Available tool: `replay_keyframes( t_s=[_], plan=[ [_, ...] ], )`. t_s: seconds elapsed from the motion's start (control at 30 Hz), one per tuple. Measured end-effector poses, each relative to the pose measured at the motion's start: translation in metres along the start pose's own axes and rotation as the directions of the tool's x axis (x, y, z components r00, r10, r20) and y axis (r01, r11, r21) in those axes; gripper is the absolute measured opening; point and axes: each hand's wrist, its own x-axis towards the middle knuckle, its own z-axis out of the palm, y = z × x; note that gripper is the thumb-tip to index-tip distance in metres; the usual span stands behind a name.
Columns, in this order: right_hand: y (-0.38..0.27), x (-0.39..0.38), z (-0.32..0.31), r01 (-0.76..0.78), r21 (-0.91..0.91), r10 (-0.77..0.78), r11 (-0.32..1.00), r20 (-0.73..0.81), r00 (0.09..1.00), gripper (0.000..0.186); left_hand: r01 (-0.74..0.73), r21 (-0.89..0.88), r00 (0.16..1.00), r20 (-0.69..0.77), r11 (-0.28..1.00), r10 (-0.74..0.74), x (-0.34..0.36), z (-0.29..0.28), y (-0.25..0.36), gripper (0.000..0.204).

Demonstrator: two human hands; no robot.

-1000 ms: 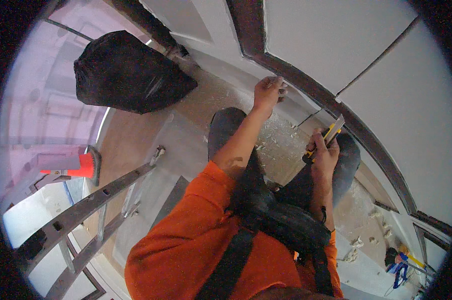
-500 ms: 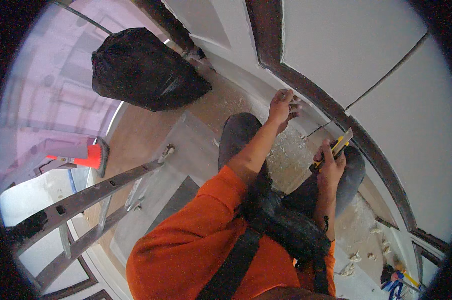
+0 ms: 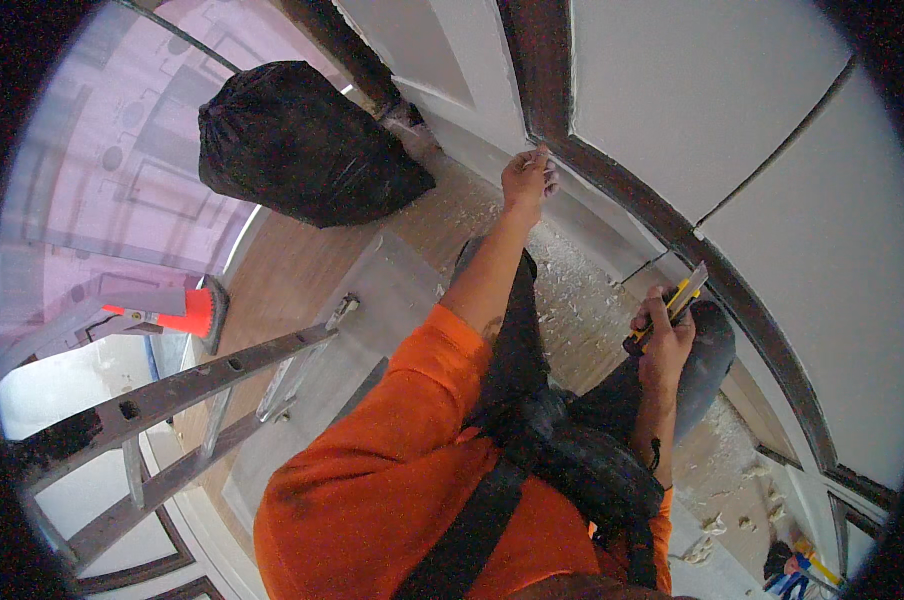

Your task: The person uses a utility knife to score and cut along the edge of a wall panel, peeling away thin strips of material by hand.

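My right hand (image 3: 667, 335) is closed around a yellow and black utility knife (image 3: 683, 296). Its blade is out and points up toward the dark trim strip (image 3: 662, 212) along the wall. Reaching farther forward, my left hand (image 3: 528, 184) has its fingers drawn together at the white baseboard (image 3: 572, 215), just below the corner of the dark trim. What those fingers pinch, if anything, is too small to make out.
White scraps (image 3: 577, 285) litter the wooden floor between my knees. A full black bag (image 3: 307, 145) stands ahead on the left. Nearer are an orange traffic cone (image 3: 187, 313) and a ladder (image 3: 182, 393). Hand tools (image 3: 800, 568) lie at the lower right.
My left hand has moved forward and slightly left along the baseboard, and its spread fingers have come together. The right hand keeps the utility knife in nearly the same place.
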Motion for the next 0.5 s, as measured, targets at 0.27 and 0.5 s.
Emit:
replay_keyframes(
  t_s=[0.27,0.5],
  plan=[
    [0.0,0.0,-0.001,-0.016,-0.009,0.016,1.0,-0.007,1.0,0.013,0.209,-0.003,0.978,0.0,0.978,-0.209,0.004,-0.051,-0.037,0.023],
    [-0.01,-0.003,-0.003,-0.038,-0.076,0.035,0.996,-0.034,0.999,0.012,0.145,0.003,0.984,-0.109,0.989,-0.143,-0.001,-0.042,-0.022,0.045]
  ],
)
